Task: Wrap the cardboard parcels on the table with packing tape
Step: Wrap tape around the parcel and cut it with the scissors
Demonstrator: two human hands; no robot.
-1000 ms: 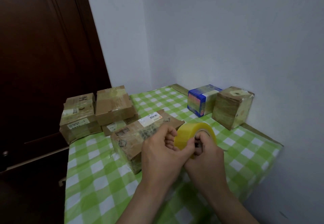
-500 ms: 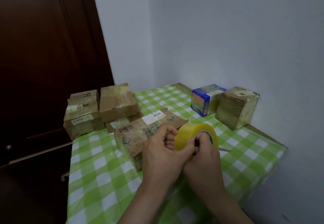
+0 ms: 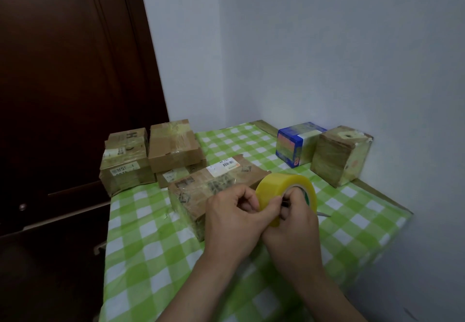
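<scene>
A yellowish roll of packing tape (image 3: 284,187) is held above the green checked table (image 3: 151,233). My right hand (image 3: 294,223) grips the roll, fingers through its core, together with a thin dark tool whose metal tip sticks out to the right. My left hand (image 3: 231,221) pinches at the roll's near edge with curled fingers. Just behind the hands lies a flat cardboard parcel (image 3: 201,190) with a white label, partly hidden by my left hand.
Three taped cardboard boxes (image 3: 173,148) stand stacked at the table's far left edge. A blue printed box (image 3: 294,145) and a brown cube-shaped box (image 3: 339,158) sit by the right wall. A dark wooden door (image 3: 63,95) stands left of the table.
The view shifted slightly to the left. Both hands stay on the tape roll, and my left fingers keep working at its edge.
</scene>
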